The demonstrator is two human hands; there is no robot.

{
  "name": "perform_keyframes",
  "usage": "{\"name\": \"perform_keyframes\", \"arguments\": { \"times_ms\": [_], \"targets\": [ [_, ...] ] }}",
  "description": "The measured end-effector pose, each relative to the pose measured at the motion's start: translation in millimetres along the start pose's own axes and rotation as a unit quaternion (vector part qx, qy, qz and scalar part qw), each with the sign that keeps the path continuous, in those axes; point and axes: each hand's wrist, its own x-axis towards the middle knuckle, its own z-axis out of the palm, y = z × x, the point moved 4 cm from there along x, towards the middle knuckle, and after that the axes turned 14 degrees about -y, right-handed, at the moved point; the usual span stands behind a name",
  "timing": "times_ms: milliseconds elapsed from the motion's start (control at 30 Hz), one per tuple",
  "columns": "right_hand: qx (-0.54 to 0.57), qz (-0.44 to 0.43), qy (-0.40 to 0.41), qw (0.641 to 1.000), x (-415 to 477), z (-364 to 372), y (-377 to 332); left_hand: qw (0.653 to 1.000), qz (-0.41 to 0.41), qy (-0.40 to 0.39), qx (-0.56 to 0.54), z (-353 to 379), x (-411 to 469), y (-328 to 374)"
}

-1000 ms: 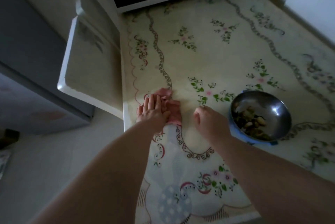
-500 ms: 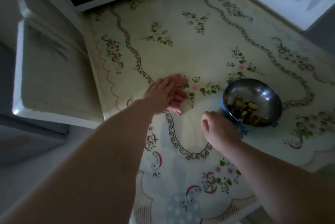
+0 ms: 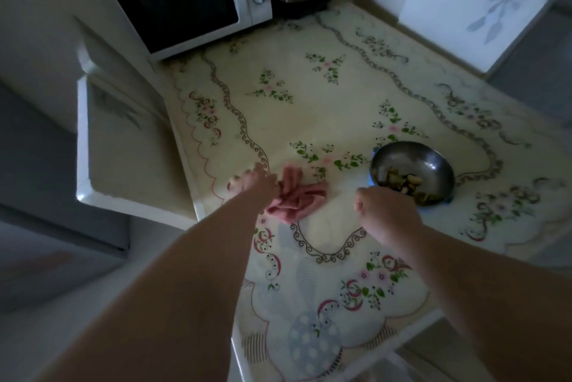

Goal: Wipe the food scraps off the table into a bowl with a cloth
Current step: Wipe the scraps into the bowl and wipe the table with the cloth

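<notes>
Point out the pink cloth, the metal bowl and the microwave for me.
pink cloth (image 3: 298, 200), head view, on its bunched middle folds.
metal bowl (image 3: 433, 162), head view, on its bare inner wall.
microwave (image 3: 176, 7), head view, on its dark door window.

one cloth (image 3: 296, 196), one bowl (image 3: 433, 162), two hands

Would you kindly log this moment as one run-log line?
left hand: spread, beside crumpled pink cloth | right hand: fisted, empty, near bowl | scraps: in bowl
</notes>
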Motion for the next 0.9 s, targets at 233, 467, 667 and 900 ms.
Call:
{"name": "perform_keyframes", "arguments": {
  "times_ms": [233,467,667,900],
  "targets": [
    [0.003,0.090,0.230,0.969,-0.9,-16.5,41.0,0.931,0.190,-0.081,0.303,65.8,8.0,18.5],
    [0.313,0.324,0.077,0.890,6.0,4.4,81.0,0.942,0.195,-0.059,0.266,68.0,18.2,36.1],
    [0.449,0.348,0.045,0.822,26.9,8.2,82.4,0.951,0.164,-0.051,0.256,58.9,15.8,38.8],
    [0.569,0.291,0.045,0.768,72.0,5.4,43.4,0.983,0.026,0.037,0.176,19.0,34.1,-11.4]
  ]
}}
